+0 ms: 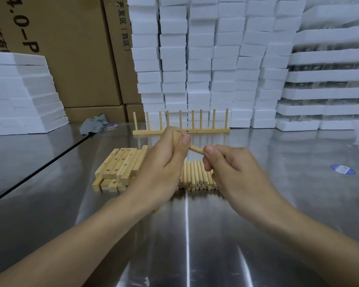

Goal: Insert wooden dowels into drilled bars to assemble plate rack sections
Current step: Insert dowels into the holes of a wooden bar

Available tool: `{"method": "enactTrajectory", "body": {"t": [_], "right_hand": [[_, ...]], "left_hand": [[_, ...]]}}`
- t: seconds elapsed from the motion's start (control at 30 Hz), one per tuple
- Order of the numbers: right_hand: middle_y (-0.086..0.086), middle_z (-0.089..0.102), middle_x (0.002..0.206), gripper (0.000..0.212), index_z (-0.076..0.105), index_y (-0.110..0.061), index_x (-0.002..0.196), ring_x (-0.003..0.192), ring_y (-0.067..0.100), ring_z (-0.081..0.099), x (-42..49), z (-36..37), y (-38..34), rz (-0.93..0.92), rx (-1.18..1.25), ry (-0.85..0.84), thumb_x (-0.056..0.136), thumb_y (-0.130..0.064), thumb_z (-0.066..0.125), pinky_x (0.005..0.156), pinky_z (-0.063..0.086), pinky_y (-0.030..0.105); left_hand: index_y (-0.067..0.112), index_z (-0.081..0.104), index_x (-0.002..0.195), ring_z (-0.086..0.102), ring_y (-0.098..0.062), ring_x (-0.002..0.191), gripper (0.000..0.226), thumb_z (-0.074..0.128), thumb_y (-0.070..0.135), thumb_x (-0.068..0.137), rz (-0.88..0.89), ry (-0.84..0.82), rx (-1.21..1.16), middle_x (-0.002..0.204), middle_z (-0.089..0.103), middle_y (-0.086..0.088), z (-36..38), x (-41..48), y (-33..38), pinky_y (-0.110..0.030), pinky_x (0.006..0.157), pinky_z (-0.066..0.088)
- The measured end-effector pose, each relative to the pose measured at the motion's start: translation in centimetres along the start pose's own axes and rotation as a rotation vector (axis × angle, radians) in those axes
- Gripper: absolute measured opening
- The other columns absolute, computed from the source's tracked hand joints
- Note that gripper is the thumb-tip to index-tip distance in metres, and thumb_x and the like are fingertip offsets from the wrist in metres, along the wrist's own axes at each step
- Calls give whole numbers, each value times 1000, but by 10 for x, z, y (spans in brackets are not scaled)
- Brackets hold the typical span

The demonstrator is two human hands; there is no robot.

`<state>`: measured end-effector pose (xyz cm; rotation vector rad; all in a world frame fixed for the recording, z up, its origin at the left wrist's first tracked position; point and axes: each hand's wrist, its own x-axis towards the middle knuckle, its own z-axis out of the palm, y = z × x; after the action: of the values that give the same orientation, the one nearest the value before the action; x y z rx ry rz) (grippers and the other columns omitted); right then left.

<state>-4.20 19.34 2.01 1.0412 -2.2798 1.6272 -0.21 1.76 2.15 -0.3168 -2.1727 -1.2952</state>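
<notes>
Gripping one drilled bar (pixel 177 135) was my left hand (pixel 164 162); at its three o'clock, my right hand (pixel 234 168) pinched one dowel (pixel 197 149) angled toward it.

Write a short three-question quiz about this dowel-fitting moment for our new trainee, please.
1. True or false: the right hand pinches a dowel.
2. Pick one: the pile of drilled bars lies (A) to the left of the loose dowels, (B) to their right, (C) on top of them.
3. Fill in: the left hand grips a wooden ____.

Key: 1 true; 2 A; 3 bar.
</notes>
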Motion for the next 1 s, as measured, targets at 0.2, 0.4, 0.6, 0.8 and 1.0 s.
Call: {"method": "enactTrajectory", "body": {"t": [0.2, 0.4, 0.6, 0.8, 1.0], "right_hand": [[-7, 25, 50, 44, 55, -16, 72, 40, 9, 20, 1, 0, -8, 282, 532, -130, 110, -38, 48, 40, 21, 20], [-9, 18, 55, 36, 57, -16, 72, 42, 4, 13, 11, -27, -20, 683, 1045, -459, 103, -35, 61, 28, 19, 14], [-3, 34, 62, 73, 74, -6, 116, 42, 6, 28, 25, -51, -14, 567, 803, -446, 91, -72, 58, 32, 26, 18], [-10, 66, 67, 34, 73, -33, 94, 56, 2, 56, 29, -49, 28, 87, -333, 66, 100, -60, 52, 61, 42, 28], [-20, 59, 101, 23, 69, -42, 104, 97, 2, 55, 30, -43, 49, -65, -643, -99, 96, -56, 52, 80, 44, 27]], "left_hand": [[26, 52, 103, 37, -7, 54, 23, 41, 42, 115, 81, 39, 164, 63, 43, 10, -4, 0, 3, -27, 53, 34], [19, 52, 109, 38, -6, 51, 14, 45, 30, 115, 272, 64, 256, 65, 41, 13, -11, 1, 17, -13, 51, 29], [21, 54, 105, 33, -5, 47, 22, 46, 40, 114, 70, 158, -148, 65, 40, 11, -13, 8, 14, -16, 43, 29], [15, 58, 106, 42, -10, 47, 31, 50, 44, 112, -586, 197, -819, 67, 45, 3, -20, 16, 0, -22, 38, 38], [16, 62, 99, 61, -15, 53, 44, 40, 51, 113, -725, 255, -748, 70, 65, -2, -23, 17, -7, -25, 41, 47]]}}
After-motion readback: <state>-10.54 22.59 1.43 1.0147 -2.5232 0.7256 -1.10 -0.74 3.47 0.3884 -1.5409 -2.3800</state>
